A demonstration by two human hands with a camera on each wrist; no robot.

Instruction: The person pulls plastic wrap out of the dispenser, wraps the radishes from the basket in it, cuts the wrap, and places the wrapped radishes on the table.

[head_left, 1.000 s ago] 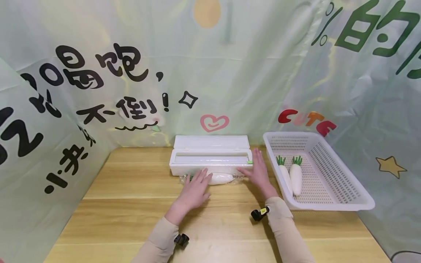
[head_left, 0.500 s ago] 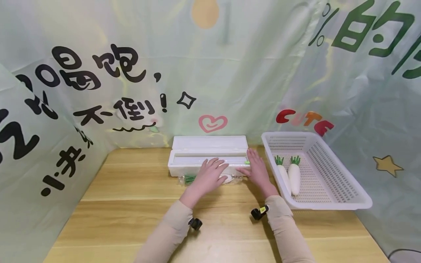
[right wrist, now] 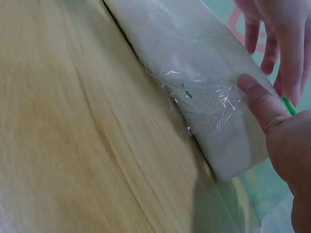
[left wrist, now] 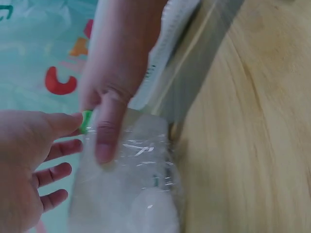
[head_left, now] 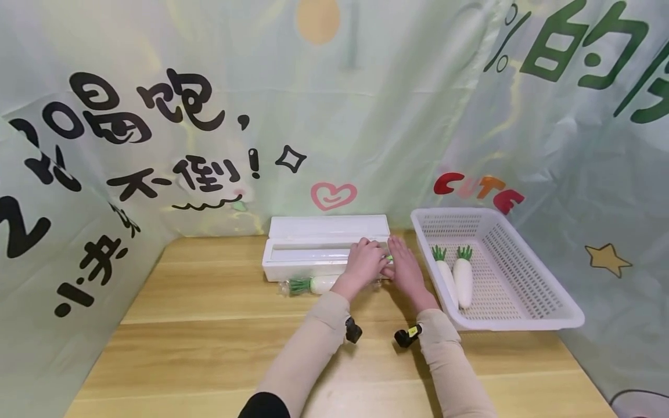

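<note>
Left hand [head_left: 364, 262] leaves wrapped radish [head_left: 323, 284], pinches green tab [left wrist: 86, 123]! | Right hand [head_left: 410, 273] straight-fingered, thumb pressing film [right wrist: 216, 109] | box [head_left: 298, 271] seemingly steadied

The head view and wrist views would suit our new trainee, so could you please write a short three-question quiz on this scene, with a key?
1. Fill in the colour: the left hand is at the ____ tab of the box, while the right hand is at the box's right end.
2. How many radishes lie in the basket?
3. Where does the wrapped radish lie?
A) inside the box
B) on the table, in front of the box
C) in the basket

Key: 1. green; 2. two; 3. B
</note>
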